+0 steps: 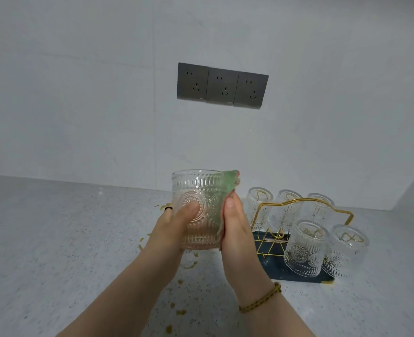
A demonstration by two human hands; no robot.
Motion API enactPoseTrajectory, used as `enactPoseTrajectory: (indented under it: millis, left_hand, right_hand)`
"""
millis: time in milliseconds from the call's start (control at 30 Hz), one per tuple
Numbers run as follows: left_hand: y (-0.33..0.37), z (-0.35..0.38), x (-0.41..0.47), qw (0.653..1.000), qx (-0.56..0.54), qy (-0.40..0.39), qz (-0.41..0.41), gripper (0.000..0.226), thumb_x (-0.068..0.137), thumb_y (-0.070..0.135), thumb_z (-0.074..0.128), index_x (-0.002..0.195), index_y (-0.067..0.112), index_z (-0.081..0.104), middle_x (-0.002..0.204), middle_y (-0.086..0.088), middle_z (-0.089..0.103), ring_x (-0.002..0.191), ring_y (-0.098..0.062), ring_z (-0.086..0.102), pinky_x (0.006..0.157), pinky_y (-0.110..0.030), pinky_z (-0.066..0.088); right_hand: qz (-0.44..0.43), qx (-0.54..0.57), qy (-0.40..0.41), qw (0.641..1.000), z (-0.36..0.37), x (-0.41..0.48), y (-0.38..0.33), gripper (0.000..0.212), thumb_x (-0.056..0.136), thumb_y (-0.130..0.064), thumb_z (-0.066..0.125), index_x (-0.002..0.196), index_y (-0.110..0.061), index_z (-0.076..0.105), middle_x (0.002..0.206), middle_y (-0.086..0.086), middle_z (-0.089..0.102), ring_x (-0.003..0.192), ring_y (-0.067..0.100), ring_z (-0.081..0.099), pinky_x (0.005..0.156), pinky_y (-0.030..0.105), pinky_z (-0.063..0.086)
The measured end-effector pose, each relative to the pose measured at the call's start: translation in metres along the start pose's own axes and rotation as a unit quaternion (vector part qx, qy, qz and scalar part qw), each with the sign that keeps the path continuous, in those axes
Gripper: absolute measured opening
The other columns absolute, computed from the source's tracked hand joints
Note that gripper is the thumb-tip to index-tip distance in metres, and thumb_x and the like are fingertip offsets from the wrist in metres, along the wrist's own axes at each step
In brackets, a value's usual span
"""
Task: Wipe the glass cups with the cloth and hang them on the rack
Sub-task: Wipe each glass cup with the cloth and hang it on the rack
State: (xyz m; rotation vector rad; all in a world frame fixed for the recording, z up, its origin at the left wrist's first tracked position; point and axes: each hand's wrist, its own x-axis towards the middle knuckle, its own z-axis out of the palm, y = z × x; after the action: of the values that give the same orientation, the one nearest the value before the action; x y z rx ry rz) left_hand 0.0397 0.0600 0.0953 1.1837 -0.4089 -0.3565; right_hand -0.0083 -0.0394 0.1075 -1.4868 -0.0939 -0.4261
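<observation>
Centre frame: left hand point(174, 224), grip wrapped round the glass cup point(196, 188) — right hand point(235, 229), grip pinching the green cloth point(229, 183) to its right wall; rack point(271, 246) lower right.

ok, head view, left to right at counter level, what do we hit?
left hand → glass cup it grips → right hand → rack with five upside-down cups. The cloth, pressed to the glass cup by the right hand, overlaps that hand, so it is left out.
</observation>
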Motion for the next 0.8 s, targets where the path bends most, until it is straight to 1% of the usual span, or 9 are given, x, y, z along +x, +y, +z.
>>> enactPoseTrajectory:
  millis: [100,167,267,333,467,567,667,733,800]
  left_hand:
    - [0.0,-0.002,0.004,1.0,0.016,0.01,0.011,0.056,0.064,0.054,0.058,0.091,0.006,0.063,0.065,-0.003,0.069,0.056,-0.014,0.065,0.047,-0.023,0.048]
    - [0.002,-0.002,0.003,1.0,0.02,-0.007,0.016,0.034,0.077,0.046,0.053,0.074,0.016,0.067,0.054,0.0,0.065,0.047,-0.009,0.06,0.04,-0.017,0.042]
    - [0.003,-0.005,0.001,1.0,0.014,-0.014,0.012,0.053,0.068,0.052,0.056,0.1,0.011,0.064,0.079,-0.005,0.073,0.066,-0.019,0.069,0.054,-0.03,0.052]
    - [0.001,-0.004,-0.002,1.0,0.026,0.0,0.006,0.079,0.059,0.064,0.061,0.118,0.012,0.058,0.108,-0.012,0.069,0.097,-0.032,0.066,0.083,-0.051,0.051]
    - [-0.001,0.0,-0.002,0.998,0.054,0.03,-0.001,0.099,0.04,0.083,0.061,0.116,0.02,0.058,0.115,-0.006,0.064,0.113,-0.028,0.057,0.103,-0.054,0.038]
    - [0.002,0.001,0.0,0.996,0.082,0.035,0.007,0.102,0.043,0.084,0.057,0.12,0.016,0.056,0.115,-0.008,0.065,0.111,-0.028,0.059,0.101,-0.053,0.042]
    - [0.002,0.003,0.001,0.996,0.063,0.067,0.003,0.091,0.058,0.074,0.058,0.129,0.018,0.049,0.12,-0.011,0.063,0.109,-0.03,0.061,0.096,-0.052,0.047]
    - [-0.005,0.007,0.002,0.997,0.051,0.056,-0.014,0.065,0.078,0.065,0.049,0.121,0.016,0.055,0.114,-0.009,0.067,0.1,-0.022,0.066,0.082,-0.037,0.055]
    - [-0.009,0.009,-0.001,0.999,0.018,0.019,-0.029,0.054,0.08,0.059,0.047,0.108,0.016,0.062,0.103,-0.005,0.07,0.091,-0.012,0.069,0.069,-0.021,0.055]
  right_hand:
    - [-0.113,-0.185,0.037,0.976,0.02,-0.016,0.007,0.046,0.088,-0.06,0.027,0.133,-0.053,0.019,0.135,-0.004,0.039,0.12,0.011,0.044,0.101,0.036,0.042]
    - [-0.197,-0.315,0.035,0.928,0.022,-0.018,0.02,0.049,0.088,-0.061,0.018,0.135,-0.049,0.01,0.15,-0.012,0.014,0.138,0.012,0.019,0.114,0.038,0.021]
    - [-0.13,-0.211,0.027,0.968,0.016,-0.011,0.011,0.054,0.089,-0.055,0.025,0.139,-0.039,0.015,0.143,0.003,0.034,0.129,0.023,0.04,0.103,0.042,0.039]
    - [-0.031,-0.055,0.012,0.998,0.008,-0.006,0.006,0.041,0.089,-0.044,0.029,0.128,-0.034,0.038,0.118,-0.002,0.058,0.106,0.009,0.06,0.085,0.025,0.052]
    - [-0.031,-0.007,0.037,0.999,0.005,-0.007,0.003,0.034,0.097,-0.019,0.027,0.125,-0.019,0.045,0.11,-0.007,0.062,0.093,-0.006,0.061,0.071,0.006,0.046]
    - [-0.049,-0.045,0.051,0.996,0.004,-0.005,0.002,0.038,0.098,-0.02,0.031,0.135,-0.015,0.037,0.115,-0.004,0.059,0.095,-0.002,0.06,0.073,0.005,0.044]
    - [-0.051,-0.157,0.074,0.983,0.003,-0.002,0.005,0.05,0.087,-0.044,0.035,0.136,-0.035,0.026,0.117,-0.006,0.05,0.103,0.002,0.05,0.087,0.016,0.046]
    - [-0.096,-0.304,0.103,0.942,0.008,-0.003,0.014,0.061,0.082,-0.052,0.027,0.139,-0.034,0.017,0.145,-0.006,0.032,0.131,0.005,0.031,0.109,0.033,0.033]
    - [-0.188,-0.407,0.127,0.885,0.018,-0.005,0.019,0.055,0.088,-0.05,0.025,0.139,-0.032,0.021,0.147,-0.006,0.024,0.134,0.005,0.019,0.114,0.033,0.024]
